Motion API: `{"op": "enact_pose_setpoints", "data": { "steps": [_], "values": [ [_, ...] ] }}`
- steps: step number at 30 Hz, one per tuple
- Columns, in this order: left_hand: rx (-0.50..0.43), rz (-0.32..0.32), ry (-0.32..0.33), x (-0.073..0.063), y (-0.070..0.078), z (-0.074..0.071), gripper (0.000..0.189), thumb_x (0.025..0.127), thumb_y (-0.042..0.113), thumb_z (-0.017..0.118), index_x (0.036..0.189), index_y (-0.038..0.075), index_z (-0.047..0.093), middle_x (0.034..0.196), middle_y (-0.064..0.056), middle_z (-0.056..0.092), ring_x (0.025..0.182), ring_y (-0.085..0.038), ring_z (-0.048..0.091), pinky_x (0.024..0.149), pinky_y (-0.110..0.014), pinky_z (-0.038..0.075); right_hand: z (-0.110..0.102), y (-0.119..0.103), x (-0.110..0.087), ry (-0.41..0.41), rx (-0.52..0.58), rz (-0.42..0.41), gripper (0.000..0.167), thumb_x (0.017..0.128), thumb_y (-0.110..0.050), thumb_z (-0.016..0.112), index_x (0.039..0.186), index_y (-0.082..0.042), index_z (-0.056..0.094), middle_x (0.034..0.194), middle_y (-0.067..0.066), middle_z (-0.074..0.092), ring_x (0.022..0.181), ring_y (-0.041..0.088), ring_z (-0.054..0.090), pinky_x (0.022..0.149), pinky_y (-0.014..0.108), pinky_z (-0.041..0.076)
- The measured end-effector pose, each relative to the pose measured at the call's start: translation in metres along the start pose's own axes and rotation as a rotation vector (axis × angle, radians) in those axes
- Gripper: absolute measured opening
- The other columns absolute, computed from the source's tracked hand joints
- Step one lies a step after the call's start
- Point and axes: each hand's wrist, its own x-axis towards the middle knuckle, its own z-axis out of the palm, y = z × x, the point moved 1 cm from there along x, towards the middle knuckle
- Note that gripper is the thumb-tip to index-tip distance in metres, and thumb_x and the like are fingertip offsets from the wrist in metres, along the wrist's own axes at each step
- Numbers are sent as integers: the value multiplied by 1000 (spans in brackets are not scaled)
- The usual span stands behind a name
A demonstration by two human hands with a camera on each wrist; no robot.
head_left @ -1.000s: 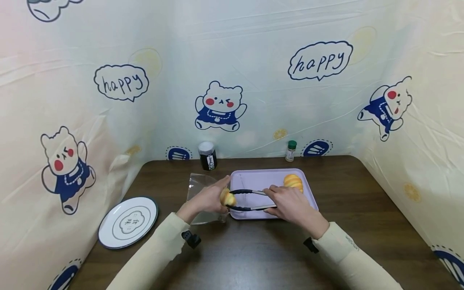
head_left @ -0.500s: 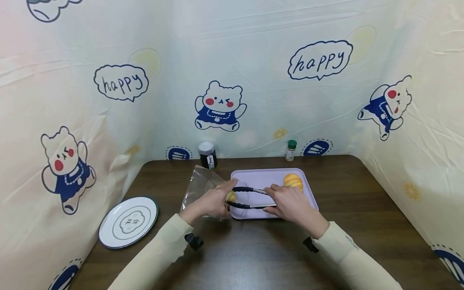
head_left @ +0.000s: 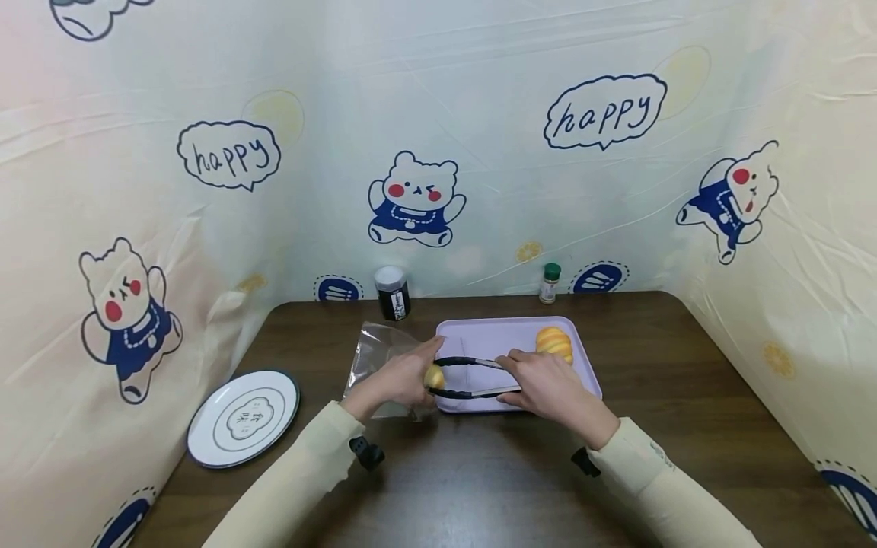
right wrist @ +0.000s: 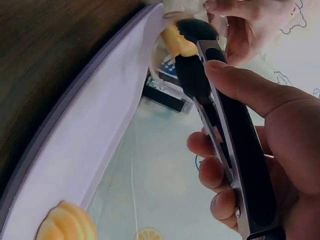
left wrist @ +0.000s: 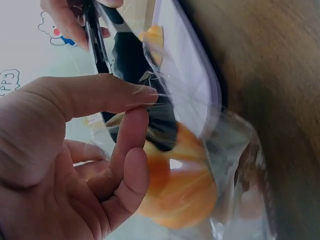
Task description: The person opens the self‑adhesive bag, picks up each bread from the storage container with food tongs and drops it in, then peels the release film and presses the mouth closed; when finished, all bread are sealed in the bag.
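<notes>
White plate point(head_left: 243, 420) at far left, on the dark wood table point(head_left: 452, 487), well apart from the rest. Next, clear bag point(head_left: 370, 358), crinkled, just left of the tray. Dark jar point(head_left: 393, 297) with pale lid upright behind it, near the printed backdrop point(head_left: 479, 152).

Left hand point(head_left: 404, 378) on the bag: thumb and index tips together on the film, no gap between, other fingers bent. Yellow-orange bread roll point(left wrist: 175, 185) beside those fingers, film around it, at the tray's left edge; can't tell how deep in the bag.

Tongs point(head_left: 476, 363) next, arms spread, black ends either side of that roll in right wrist view; can't tell how firm the squeeze.

Lilac tray point(head_left: 493, 331) underneath, small green-capped bottle point(head_left: 550, 285) upright behind. Second bread roll point(head_left: 554, 344) in the tray's back right part. Right hand point(head_left: 551, 387) over the tray's near right side, thumb and fingers wrapped on the tongs, partly spread by the handles.
</notes>
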Motion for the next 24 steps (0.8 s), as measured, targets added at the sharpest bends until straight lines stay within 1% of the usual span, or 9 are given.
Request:
{"op": "enact_pose_setpoints", "data": {
  "steps": [1, 3, 5, 8, 11, 15, 17, 21, 24],
  "values": [
    [-5, -9, -2, 0, 0, 0, 120, 64, 17, 91, 160, 14, 20, 166, -7, 25, 139, -31, 48, 107, -49, 47, 0, 0, 0, 9, -11, -9, 57, 79, -56, 77, 118, -16, 70, 93, 0, 71, 63, 13, 60, 49, 26, 49],
    [-10, -4, -7, 0, 0, 0, 118, 65, 17, 91, 160, 14, 21, 166, -7, 26, 141, -31, 45, 110, -49, 44, 1, 0, 0, 15, -8, -6, 56, 79, -56, 77, 118, -16, 71, 93, 1, 71, 64, 13, 61, 49, 26, 50],
    [-16, 15, -24, 0, 1, 0, 115, 66, 16, 90, 160, 13, 22, 166, -8, 25, 144, -30, 41, 111, -49, 44, 1, 0, 0, 1, 22, 15, 56, 80, -56, 77, 118, -15, 71, 95, 1, 72, 65, 14, 62, 51, 26, 51],
    [-23, 35, -40, -1, 3, 1, 112, 69, 15, 87, 160, 13, 22, 167, -6, 24, 147, -26, 37, 113, -46, 42, 2, 0, 2, -37, 94, 70, 56, 79, -55, 78, 117, -14, 72, 95, 2, 72, 65, 14, 62, 53, 28, 52],
    [-18, 19, -29, -2, 2, -1, 112, 69, 14, 87, 160, 14, 22, 167, -4, 24, 144, -26, 41, 113, -46, 43, 2, 0, 2, -80, 136, 113, 58, 78, -55, 79, 117, -13, 71, 95, 2, 72, 65, 14, 60, 55, 29, 51],
    [-2, -11, -2, -2, 1, -3, 114, 67, 15, 89, 160, 12, 22, 167, -6, 23, 142, -30, 44, 116, -49, 38, 2, -1, 2, -107, 121, 124, 62, 76, -56, 80, 118, -12, 70, 95, 3, 71, 64, 14, 58, 55, 28, 50],
    [1, -23, 4, -2, 0, -4, 114, 68, 16, 89, 160, 11, 21, 167, -7, 22, 141, -32, 45, 115, -51, 39, 1, -2, 2, -103, 93, 118, 65, 74, -57, 81, 119, -11, 69, 95, 3, 70, 63, 15, 58, 54, 29, 49],
    [13, -39, 8, -2, 0, -6, 113, 69, 19, 88, 160, 12, 20, 167, -6, 22, 141, -32, 45, 113, -55, 40, -3, -6, 1, -52, 43, 93, 68, 72, -57, 83, 117, -9, 69, 95, 5, 70, 64, 17, 61, 52, 31, 50],
    [4, -28, 8, -1, 1, -6, 113, 69, 19, 87, 160, 12, 20, 167, -7, 21, 143, -32, 43, 115, -54, 38, -5, -10, 1, -7, 6, 75, 67, 71, -57, 83, 116, -8, 69, 93, 5, 70, 63, 17, 61, 48, 30, 48]
  ]
}}
